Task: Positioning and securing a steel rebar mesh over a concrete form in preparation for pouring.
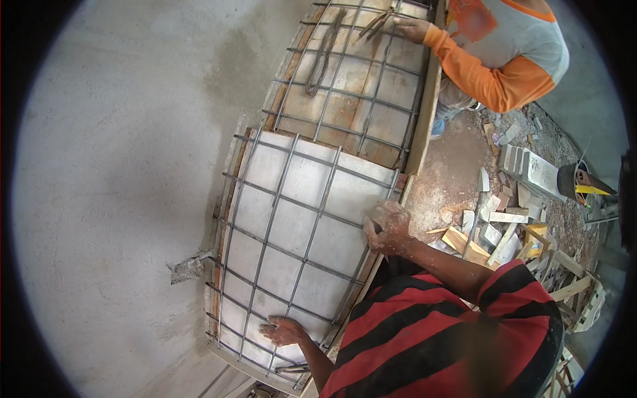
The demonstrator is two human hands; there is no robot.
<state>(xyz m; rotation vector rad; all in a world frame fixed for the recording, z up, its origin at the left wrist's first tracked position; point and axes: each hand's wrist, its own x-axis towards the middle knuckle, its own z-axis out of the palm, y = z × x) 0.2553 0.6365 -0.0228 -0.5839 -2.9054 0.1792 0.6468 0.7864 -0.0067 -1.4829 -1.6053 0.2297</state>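
Observation:
My left hand [282,331] lies flat with its fingers apart on the steel bar grid [269,242], over pale panels in a long wooden form. Farther up, my right hand [387,227] is curled closed at the grid's right edge, by the side board [373,278]. What it holds, if anything, is hidden. Close to my left wrist, a metal hand tool [292,369], seemingly pliers, rests on the bars. At the far end, a co-worker's hand [413,30] is beside pincers [377,24]. A looped bundle of tie wire [325,56] hangs over the bars there.
A rough plastered surface [126,166] runs along the left, with a broken patch [186,269] near the form. On the right, wood offcuts and rubble [494,229] cover the ground near stacked pale slabs [531,169] and a dark bucket [572,182]. The co-worker [504,73] stands at the far right side.

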